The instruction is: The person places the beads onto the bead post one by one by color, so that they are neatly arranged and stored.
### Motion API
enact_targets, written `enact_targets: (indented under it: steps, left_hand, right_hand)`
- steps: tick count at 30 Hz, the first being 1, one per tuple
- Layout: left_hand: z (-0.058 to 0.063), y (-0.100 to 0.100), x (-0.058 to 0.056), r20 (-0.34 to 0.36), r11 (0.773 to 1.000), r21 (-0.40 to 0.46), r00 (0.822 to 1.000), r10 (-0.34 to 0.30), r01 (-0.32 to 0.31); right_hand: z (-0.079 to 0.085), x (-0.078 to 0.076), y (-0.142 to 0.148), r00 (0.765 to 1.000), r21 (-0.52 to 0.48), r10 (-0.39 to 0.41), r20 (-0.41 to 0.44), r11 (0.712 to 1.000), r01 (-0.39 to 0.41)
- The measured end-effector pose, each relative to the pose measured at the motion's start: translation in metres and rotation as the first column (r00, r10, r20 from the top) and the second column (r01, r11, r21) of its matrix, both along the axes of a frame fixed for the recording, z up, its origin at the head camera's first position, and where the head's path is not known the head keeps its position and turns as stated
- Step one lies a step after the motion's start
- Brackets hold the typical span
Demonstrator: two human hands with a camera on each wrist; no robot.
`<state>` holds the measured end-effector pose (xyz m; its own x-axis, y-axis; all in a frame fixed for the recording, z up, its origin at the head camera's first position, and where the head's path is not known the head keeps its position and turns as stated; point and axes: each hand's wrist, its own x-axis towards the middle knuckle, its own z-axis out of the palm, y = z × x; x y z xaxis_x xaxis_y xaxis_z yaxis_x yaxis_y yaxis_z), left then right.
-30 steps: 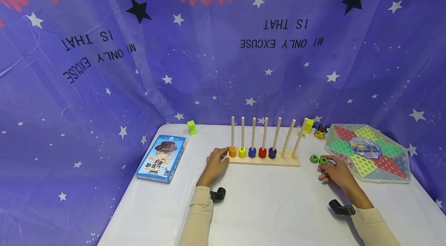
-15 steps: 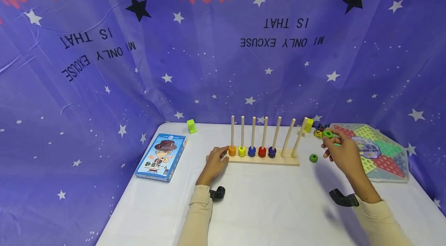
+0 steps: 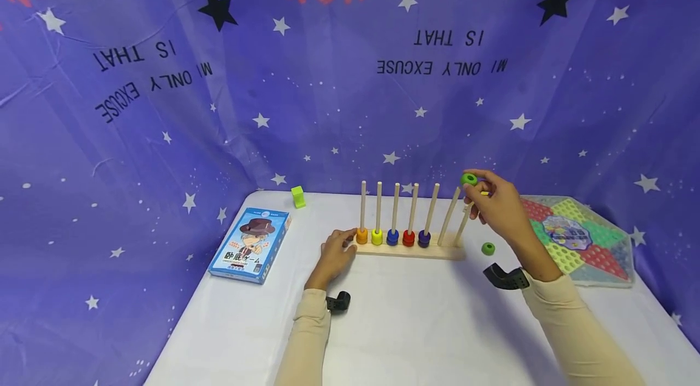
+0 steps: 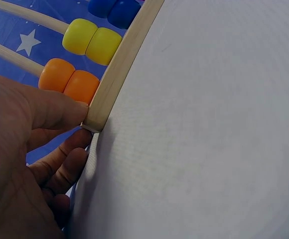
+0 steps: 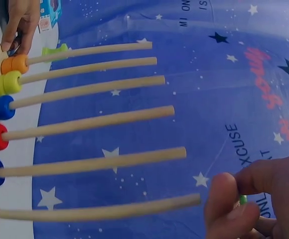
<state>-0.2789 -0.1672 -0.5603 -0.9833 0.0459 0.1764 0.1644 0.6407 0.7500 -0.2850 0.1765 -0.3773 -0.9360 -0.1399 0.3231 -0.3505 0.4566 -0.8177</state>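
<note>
A wooden bead stand with a row of upright pegs stands on the white table. From left to right, orange beads, yellow beads, blue beads, red beads and dark purple beads sit low on their pegs. The two rightmost pegs are bare. My left hand pinches the stand's left end, its thumb close by the orange beads. High by the tops of the right pegs, my right hand pinches a green bead, mostly hidden in the right wrist view.
Another green bead lies right of the stand. A blue card game box is at left, a small lime block at the back. A Chinese checkers board lies at right, partly behind the right arm. Patterned purple cloth hangs behind.
My right hand has lifted one green bead off the table by the checkers board and carried it up and left to the right pegs. The left hand stays on the stand's end.
</note>
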Motion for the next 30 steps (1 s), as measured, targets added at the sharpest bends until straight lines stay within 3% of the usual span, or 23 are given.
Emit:
enact_targets:
  steps: [7, 15, 30]
  left_hand:
    - [0.001, 0.002, 0.002, -0.006, 1.000, 0.002, 1.000, -0.003, 0.003]
    - [0.000, 0.000, 0.000, -0.001, 1.000, -0.014, 1.000, -0.004, 0.004]
    - [0.000, 0.001, -0.001, 0.004, 1.000, -0.008, 1.000, 0.001, -0.001]
  right_hand:
    - [0.003, 0.004, -0.013, 0.999, 0.049, 0.045, 0.013, 0.998, -0.045]
    - [-0.011, -0.004, -0.009, 0.999, 0.095, 0.024, 0.027, 0.995, -0.027]
    - [-0.015, -0.001, -0.006, 0.999, 0.110, -0.031, -0.008, 0.993, 0.032]
